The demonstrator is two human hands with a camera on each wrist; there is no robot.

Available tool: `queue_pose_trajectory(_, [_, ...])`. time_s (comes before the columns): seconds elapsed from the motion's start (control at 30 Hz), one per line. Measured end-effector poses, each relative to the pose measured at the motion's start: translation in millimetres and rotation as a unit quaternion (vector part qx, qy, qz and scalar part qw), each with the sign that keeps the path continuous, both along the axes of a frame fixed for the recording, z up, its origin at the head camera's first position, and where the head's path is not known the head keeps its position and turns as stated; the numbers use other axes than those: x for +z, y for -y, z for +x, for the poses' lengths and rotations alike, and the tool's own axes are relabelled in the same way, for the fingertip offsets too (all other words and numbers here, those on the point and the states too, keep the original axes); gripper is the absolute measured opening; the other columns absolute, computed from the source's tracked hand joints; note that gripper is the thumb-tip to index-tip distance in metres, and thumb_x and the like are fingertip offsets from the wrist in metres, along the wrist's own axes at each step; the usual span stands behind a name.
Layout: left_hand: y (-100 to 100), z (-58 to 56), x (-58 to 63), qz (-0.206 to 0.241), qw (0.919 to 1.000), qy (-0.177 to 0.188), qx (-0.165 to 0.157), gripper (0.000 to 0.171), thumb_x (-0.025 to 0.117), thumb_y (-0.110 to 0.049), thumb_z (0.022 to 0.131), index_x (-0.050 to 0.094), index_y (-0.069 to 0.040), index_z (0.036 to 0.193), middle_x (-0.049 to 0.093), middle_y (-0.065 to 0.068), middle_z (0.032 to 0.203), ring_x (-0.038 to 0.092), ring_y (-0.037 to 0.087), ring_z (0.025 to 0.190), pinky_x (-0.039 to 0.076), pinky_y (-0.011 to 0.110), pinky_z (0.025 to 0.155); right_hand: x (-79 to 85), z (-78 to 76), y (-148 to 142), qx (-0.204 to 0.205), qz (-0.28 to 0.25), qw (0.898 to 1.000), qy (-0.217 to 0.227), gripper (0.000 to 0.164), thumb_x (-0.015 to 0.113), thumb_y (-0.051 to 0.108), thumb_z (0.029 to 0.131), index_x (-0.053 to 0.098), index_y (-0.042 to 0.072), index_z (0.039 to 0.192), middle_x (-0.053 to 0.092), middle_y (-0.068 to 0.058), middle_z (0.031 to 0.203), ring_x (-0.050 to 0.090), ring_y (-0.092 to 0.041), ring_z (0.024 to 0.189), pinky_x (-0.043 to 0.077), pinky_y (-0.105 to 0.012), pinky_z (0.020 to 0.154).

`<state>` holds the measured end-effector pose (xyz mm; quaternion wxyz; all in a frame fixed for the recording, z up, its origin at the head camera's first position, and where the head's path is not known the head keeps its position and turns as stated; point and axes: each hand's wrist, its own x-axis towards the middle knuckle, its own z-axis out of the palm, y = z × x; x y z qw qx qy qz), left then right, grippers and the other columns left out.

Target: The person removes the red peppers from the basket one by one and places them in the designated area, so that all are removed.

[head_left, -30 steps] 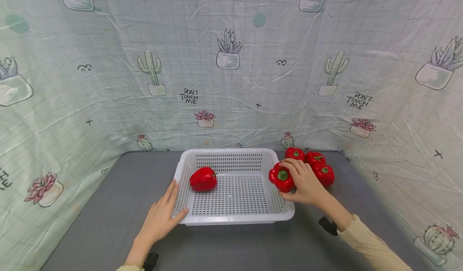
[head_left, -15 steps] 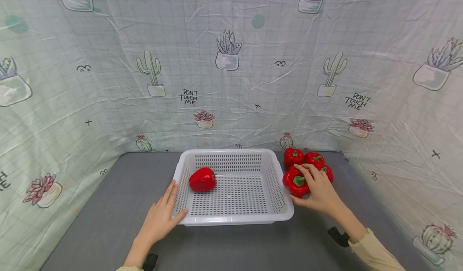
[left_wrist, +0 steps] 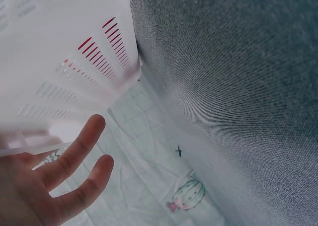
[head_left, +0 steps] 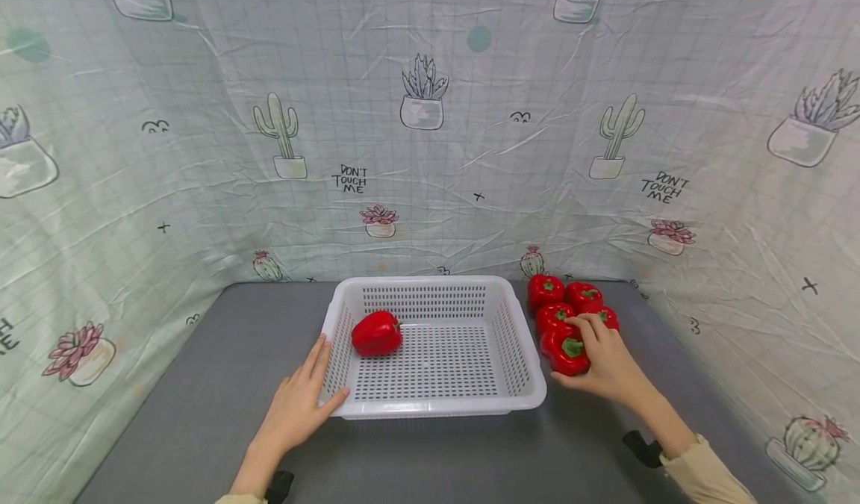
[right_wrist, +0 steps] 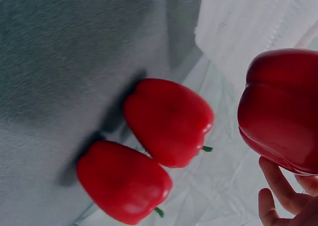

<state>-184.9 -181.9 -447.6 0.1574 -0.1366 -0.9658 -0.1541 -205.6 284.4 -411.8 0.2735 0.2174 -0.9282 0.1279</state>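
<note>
A white perforated plastic basket (head_left: 430, 408) stands on the table with one red bell pepper (head_left: 376, 334) lying on its side at the left inside. My left hand (head_left: 295, 407) rests along the basket's left rim, thumb near the front corner; the left wrist view shows two extended fingers (left_wrist: 82, 191) beside the outer wall. To the right of the basket, my right hand (head_left: 608, 366) grips another red bell pepper (head_left: 559, 353), green stem facing up. In the right wrist view that pepper sits higher than two others on the table, fingers against its side.
Several more red bell peppers (head_left: 546, 291) are grouped at the back right, just beyond the held one. A grey cloth (head_left: 201, 414) covers the table. Behind and on both sides hangs a cactus-print curtain (head_left: 470, 153).
My right hand has carried its pepper from over the basket's right rim rightward and nearer to me, uncovering another pepper behind it. The left hand and the basket have stayed in place.
</note>
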Motion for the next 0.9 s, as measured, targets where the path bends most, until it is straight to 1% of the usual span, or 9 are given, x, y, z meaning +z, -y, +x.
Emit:
queue_pose_trajectory(0.17, [0, -0.9, 0.6, 0.000, 1.0000, 0.000, -0.001, 0.078, 0.060, -0.041, 0.079, 0.029, 0.001, 0.138, 0.026, 0.014, 0.146, 0.053, 0.036, 0.107, 0.042, 0.056, 0.075, -4.6, -2.2, -5, 0.000, 0.026, 1.000, -0.012, 0.085, 0.084, 0.037, 0.045, 0.049, 0.005, 0.115, 0.050, -0.012, 0.107, 0.048, -0.025, 0.095, 0.041, -0.045, 0.073])
queue_pose_trajectory(0.33, [1, -1.6, 1.1, 0.002, 1.0000, 0.003, 0.000, 0.078, 0.060, -0.040, 0.079, 0.029, 0.001, 0.138, 0.025, 0.015, 0.146, 0.052, 0.037, 0.108, 0.042, 0.056, 0.076, -9.1, -5.4, -10, -0.001, 0.050, 0.999, -0.015, 0.081, 0.083, 0.041, 0.047, 0.052, 0.009, 0.115, 0.050, -0.010, 0.106, 0.046, -0.026, 0.095, 0.038, -0.042, 0.070])
queue_pose_trajectory(0.43, [1, -1.9, 1.6, 0.003, 1.0000, 0.001, -0.001, 0.078, 0.060, -0.040, 0.079, 0.029, 0.001, 0.138, 0.025, 0.015, 0.146, 0.052, 0.037, 0.109, 0.042, 0.056, 0.076, -12.3, -7.3, -12, -0.009, 0.065, 0.998, -0.010, 0.078, 0.082, 0.044, 0.047, 0.053, 0.011, 0.112, 0.050, -0.009, 0.105, 0.046, -0.027, 0.096, 0.039, -0.043, 0.070])
queue_pose_trajectory(0.5, [1, -1.9, 1.8, 0.004, 1.0000, -0.001, -0.002, 0.078, 0.060, -0.040, 0.079, 0.029, 0.001, 0.138, 0.026, 0.015, 0.145, 0.052, 0.037, 0.109, 0.042, 0.056, 0.075, -14.6, -8.1, -13, -0.015, 0.074, 0.997, -0.005, 0.077, 0.081, 0.045, 0.048, 0.053, 0.011, 0.111, 0.051, -0.009, 0.104, 0.046, -0.028, 0.095, 0.039, -0.044, 0.070])
queue_pose_trajectory(0.73, [1, -1.2, 0.8, 0.003, 1.0000, 0.000, -0.003, 0.077, 0.060, -0.040, 0.079, 0.030, 0.001, 0.137, 0.026, 0.015, 0.145, 0.052, 0.037, 0.108, 0.043, 0.055, 0.075, -26.9, -9.4, -16, -0.044, 0.109, 0.993, 0.032, 0.075, 0.077, 0.050, 0.053, 0.053, 0.008, 0.111, 0.052, -0.010, 0.103, 0.045, -0.030, 0.095, 0.038, -0.048, 0.074])
queue_pose_trajectory(0.9, [0, -0.8, -0.1, 0.002, 1.0000, 0.000, -0.003, 0.078, 0.061, -0.040, 0.079, 0.030, 0.001, 0.137, 0.027, 0.015, 0.145, 0.053, 0.037, 0.107, 0.043, 0.055, 0.074, -34.9, -11.4, -18, -0.046, 0.121, 0.991, 0.030, 0.074, 0.077, 0.050, 0.054, 0.053, 0.008, 0.111, 0.052, -0.010, 0.102, 0.045, -0.029, 0.093, 0.039, -0.048, 0.072])
